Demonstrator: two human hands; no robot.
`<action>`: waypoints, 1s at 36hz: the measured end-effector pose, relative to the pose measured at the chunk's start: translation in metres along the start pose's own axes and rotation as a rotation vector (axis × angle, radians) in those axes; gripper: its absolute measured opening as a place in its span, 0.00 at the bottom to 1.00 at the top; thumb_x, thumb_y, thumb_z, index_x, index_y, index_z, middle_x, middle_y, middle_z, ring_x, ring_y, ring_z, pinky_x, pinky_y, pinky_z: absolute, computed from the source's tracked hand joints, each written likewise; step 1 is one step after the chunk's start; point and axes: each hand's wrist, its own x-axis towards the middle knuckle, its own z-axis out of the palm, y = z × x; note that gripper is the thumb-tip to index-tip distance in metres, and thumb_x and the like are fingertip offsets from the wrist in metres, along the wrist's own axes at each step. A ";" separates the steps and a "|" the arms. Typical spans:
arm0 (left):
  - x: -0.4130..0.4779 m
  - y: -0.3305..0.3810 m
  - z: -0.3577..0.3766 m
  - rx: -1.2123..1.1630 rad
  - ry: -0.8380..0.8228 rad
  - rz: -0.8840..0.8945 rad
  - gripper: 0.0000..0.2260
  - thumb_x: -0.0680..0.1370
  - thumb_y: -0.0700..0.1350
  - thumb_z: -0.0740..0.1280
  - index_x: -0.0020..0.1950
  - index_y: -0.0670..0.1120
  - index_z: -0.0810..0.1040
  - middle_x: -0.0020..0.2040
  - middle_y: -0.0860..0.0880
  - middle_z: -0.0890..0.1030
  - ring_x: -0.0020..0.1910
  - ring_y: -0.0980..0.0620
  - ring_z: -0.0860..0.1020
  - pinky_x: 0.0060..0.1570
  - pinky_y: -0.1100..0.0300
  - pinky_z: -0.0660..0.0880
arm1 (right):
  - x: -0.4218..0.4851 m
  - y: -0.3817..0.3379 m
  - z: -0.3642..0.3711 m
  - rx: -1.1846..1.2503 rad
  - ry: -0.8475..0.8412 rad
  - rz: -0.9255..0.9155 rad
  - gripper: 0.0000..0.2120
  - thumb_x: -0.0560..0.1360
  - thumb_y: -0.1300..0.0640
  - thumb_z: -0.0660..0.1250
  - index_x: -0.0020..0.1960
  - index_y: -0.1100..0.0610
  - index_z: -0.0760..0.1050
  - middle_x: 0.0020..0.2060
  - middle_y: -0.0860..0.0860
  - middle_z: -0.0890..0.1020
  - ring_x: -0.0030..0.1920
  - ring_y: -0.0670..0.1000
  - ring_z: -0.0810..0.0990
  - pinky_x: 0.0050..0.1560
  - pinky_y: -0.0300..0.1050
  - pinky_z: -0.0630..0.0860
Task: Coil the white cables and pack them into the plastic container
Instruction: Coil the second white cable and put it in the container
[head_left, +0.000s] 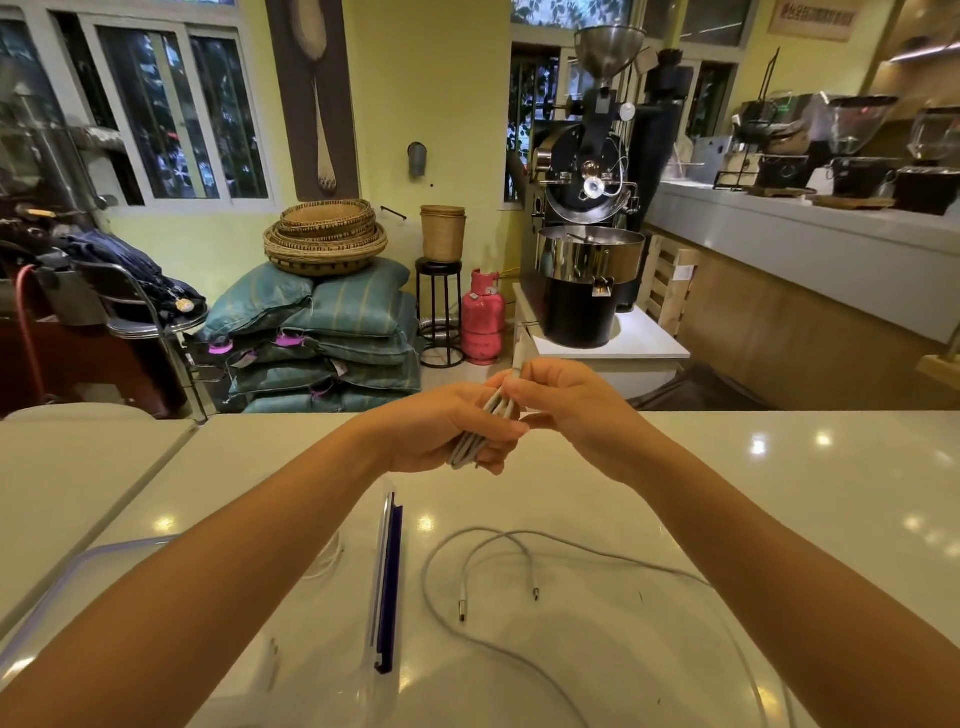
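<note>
closest to the camera is a glossy off-white countertop (675, 467) with ceiling lights reflecting off it. at the near left corner sits a clear plastic container lid with a bluish rim (78, 566), mostly hidden under the left forearm. just right of that, a clear plastic container with a dark purple clip edge (387, 582) stands on the counter, hard to read since it's see-through. beside it a loose thin white cable (519, 538) sprawls in open loops, its two metal-tipped plugs lying near each other, and the rest trails off toward the near right edge.

further out, both hands meet above the counter. the left hand (441, 431) has its fingers wrapped around a coiled bundle of white cable (470, 444), folded into several parallel strands. the right hand (566, 400) pinches the free end of that same cable, which pokes up above its fingers.

past the counter there's a stack of teal sacks (322, 338) with woven baskets (326, 236) on top, a pink gas cylinder (483, 317), a black and steel coffee roaster (589, 218), and coffee grinders on a long bar at right. yellow-green walls, barred windows.
</note>
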 end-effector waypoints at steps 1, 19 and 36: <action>0.000 0.001 0.000 0.003 -0.001 -0.012 0.08 0.74 0.36 0.62 0.36 0.45 0.70 0.24 0.53 0.73 0.26 0.58 0.71 0.34 0.65 0.75 | 0.000 0.001 0.001 0.008 -0.001 0.008 0.15 0.78 0.58 0.58 0.54 0.70 0.73 0.38 0.51 0.79 0.41 0.47 0.77 0.46 0.39 0.75; 0.008 0.002 0.006 0.232 0.108 -0.066 0.11 0.77 0.40 0.58 0.33 0.44 0.67 0.24 0.54 0.72 0.25 0.57 0.69 0.32 0.64 0.73 | 0.001 0.005 0.004 0.108 0.060 0.023 0.09 0.78 0.61 0.57 0.43 0.63 0.73 0.37 0.51 0.77 0.40 0.47 0.77 0.44 0.37 0.75; 0.007 0.011 0.011 0.581 0.274 0.108 0.13 0.79 0.43 0.58 0.35 0.48 0.70 0.28 0.50 0.69 0.23 0.61 0.68 0.33 0.68 0.76 | 0.007 0.001 -0.005 0.182 0.138 0.047 0.13 0.78 0.59 0.58 0.40 0.62 0.76 0.38 0.56 0.78 0.40 0.51 0.77 0.45 0.41 0.76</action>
